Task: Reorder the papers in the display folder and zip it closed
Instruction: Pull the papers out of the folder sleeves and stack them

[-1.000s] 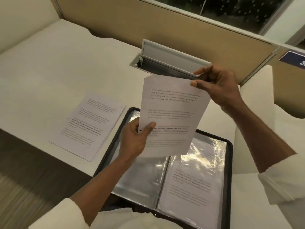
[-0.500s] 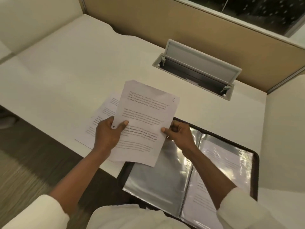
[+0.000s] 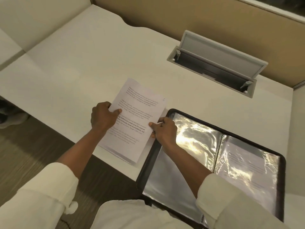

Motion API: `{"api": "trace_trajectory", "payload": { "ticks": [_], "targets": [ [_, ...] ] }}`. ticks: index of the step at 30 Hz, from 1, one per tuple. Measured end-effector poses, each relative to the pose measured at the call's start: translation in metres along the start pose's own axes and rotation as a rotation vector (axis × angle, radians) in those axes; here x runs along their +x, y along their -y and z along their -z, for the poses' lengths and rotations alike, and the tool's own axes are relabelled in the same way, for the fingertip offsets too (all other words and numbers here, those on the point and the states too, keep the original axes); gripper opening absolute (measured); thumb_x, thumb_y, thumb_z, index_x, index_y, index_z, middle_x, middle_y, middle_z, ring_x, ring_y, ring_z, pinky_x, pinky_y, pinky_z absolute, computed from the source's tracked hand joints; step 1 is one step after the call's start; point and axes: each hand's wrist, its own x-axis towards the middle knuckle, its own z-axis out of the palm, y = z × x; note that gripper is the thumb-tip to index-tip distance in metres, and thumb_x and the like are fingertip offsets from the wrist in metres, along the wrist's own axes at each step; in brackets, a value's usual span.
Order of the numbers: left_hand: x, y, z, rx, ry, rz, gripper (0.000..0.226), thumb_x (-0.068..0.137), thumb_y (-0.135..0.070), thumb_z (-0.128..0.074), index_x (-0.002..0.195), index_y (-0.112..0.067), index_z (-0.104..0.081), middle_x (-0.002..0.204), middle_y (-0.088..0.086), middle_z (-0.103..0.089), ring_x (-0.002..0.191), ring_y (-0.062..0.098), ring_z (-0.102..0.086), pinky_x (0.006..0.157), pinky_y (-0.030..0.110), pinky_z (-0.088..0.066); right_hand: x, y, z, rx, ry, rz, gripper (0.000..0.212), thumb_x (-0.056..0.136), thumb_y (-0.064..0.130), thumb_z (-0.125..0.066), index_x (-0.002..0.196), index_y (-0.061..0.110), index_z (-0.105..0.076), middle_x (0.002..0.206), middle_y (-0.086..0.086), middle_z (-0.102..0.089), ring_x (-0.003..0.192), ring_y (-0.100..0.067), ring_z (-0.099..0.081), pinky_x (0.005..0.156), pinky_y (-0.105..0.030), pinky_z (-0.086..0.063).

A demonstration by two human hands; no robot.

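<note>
A printed paper sheet lies on top of a small stack of papers on the white desk, left of the folder. My left hand pinches its left edge with the thumb on top. My right hand grips its right edge. The black zip display folder lies open at the right, its clear sleeves glaring with reflected light. One printed page shows inside the right-hand sleeve; the left sleeve looks empty.
An open grey cable hatch is set into the desk behind the folder. A tan partition runs along the back. The desk's front edge drops to a dark wood floor at lower left.
The sheet came down from in front of me and moved left onto the stack of papers. My right hand slid from its top corner to its right edge.
</note>
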Motion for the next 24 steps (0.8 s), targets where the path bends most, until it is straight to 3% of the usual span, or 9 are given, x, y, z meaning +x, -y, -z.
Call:
{"api": "trace_trajectory", "payload": {
  "ticks": [6,8,12,17,21,24],
  "targets": [
    [0.014,0.006,-0.008,0.212,0.062,0.022,0.032,0.089,-0.041,-0.083,0.097,-0.012,-0.072,0.098,0.01,-0.075,0.082,0.033,-0.069,0.073,0.043,-0.06,-0.002,-0.01,-0.022,0.001,-0.022,-0.035,0.04,0.084,0.013,-0.088,0.104,0.017,-0.054,0.088,-0.009,-0.075,0.056,-0.024,-0.074,0.061,-0.048,-0.065],
    [0.015,0.006,-0.011,0.255,0.088,0.026,0.031,0.09,-0.04,-0.083,0.101,-0.013,-0.072,0.101,0.01,-0.076,0.084,0.034,-0.07,0.072,0.04,-0.057,-0.003,-0.013,-0.026,-0.06,-0.034,-0.03,0.042,0.086,0.013,-0.086,0.107,0.018,-0.05,0.09,-0.007,-0.074,0.051,-0.022,-0.073,0.059,-0.042,-0.065],
    [0.018,0.004,-0.016,0.388,0.131,0.064,0.039,0.088,-0.044,-0.082,0.109,-0.012,-0.072,0.108,0.014,-0.075,0.097,0.04,-0.072,0.081,0.043,-0.059,0.0,-0.014,-0.026,-0.161,-0.059,-0.01,0.046,0.089,0.016,-0.083,0.111,0.022,-0.042,0.105,-0.012,-0.069,0.053,-0.024,-0.071,0.047,-0.031,-0.057],
    [0.019,-0.007,-0.021,0.535,0.078,0.102,0.057,0.087,-0.045,-0.084,0.12,-0.004,-0.06,0.118,0.019,-0.07,0.111,0.043,-0.068,0.094,0.047,-0.051,-0.004,-0.01,-0.024,-0.291,-0.063,0.053,0.045,0.095,0.02,-0.077,0.115,0.02,-0.037,0.107,-0.003,-0.058,0.064,-0.03,-0.072,0.037,-0.024,-0.048],
    [0.015,-0.013,-0.028,0.738,-0.004,0.016,0.054,0.087,-0.041,-0.08,0.119,-0.003,-0.057,0.119,0.018,-0.066,0.115,0.04,-0.064,0.104,0.048,-0.041,-0.005,-0.014,-0.024,-0.316,-0.051,0.07,0.038,0.097,0.024,-0.074,0.113,0.021,-0.04,0.104,0.0,-0.057,0.061,-0.027,-0.071,0.041,-0.031,-0.053],
    [0.009,-0.02,-0.032,0.84,-0.024,-0.036,0.048,0.085,-0.032,-0.079,0.118,-0.004,-0.057,0.119,0.018,-0.064,0.114,0.039,-0.062,0.106,0.049,-0.04,-0.009,-0.021,-0.015,-0.348,-0.029,0.148,0.033,0.096,0.034,-0.073,0.11,0.028,-0.044,0.085,0.004,-0.068,0.061,-0.018,-0.07,0.061,-0.041,-0.062]
  ]
}}
